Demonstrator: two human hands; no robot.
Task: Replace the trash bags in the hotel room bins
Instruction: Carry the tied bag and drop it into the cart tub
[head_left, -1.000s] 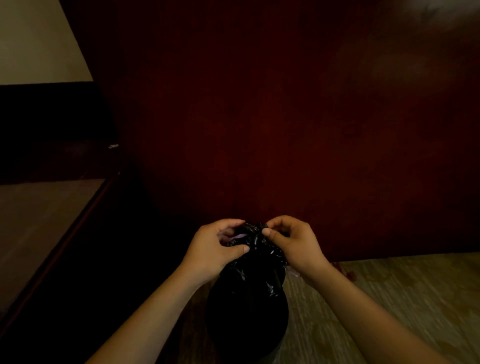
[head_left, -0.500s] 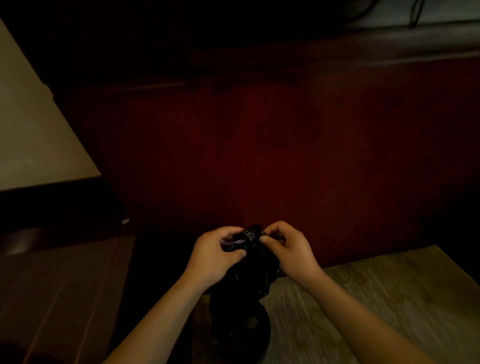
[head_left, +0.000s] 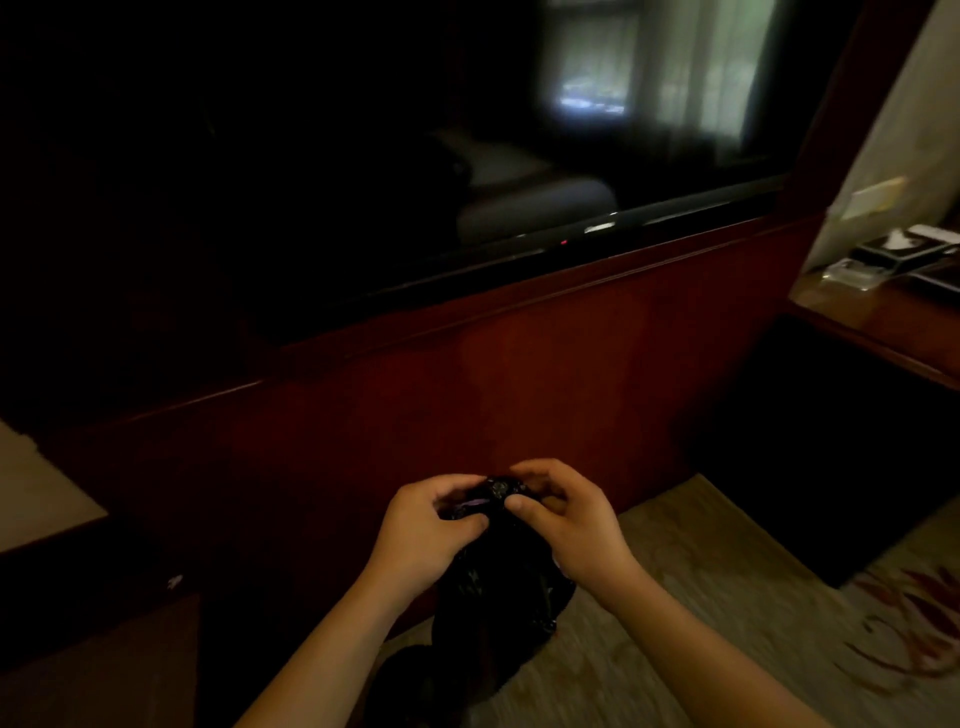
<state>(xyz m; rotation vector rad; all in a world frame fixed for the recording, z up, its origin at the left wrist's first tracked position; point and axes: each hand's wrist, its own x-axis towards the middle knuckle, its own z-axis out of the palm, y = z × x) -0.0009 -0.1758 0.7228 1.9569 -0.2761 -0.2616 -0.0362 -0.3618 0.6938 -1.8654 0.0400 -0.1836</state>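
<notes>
Both hands, left hand (head_left: 423, 530) and right hand (head_left: 563, 522), pinch the gathered neck of the black trash bag (head_left: 501, 582) at lower centre; probably knotting it shut before disposal.

The person's bare left hand (head_left: 421, 530), at about 6 o'clock in the view, has a broad, smooth back and short, rounded fingers (head_left: 454, 484). The bare right hand (head_left: 571, 525), just beside it toward 5 o'clock, is of the same build, with a blunt, rounded thumb (head_left: 518, 503). The slim left forearm (head_left: 322, 660) is uncovered skin from the wrist to the frame's lower edge at 7 o'clock. The slim right forearm (head_left: 717, 660) is likewise uncovered from the wrist to the lower edge at 5 o'clock. The light is dim, so nails and finer marks on the skin cannot be told.
</notes>
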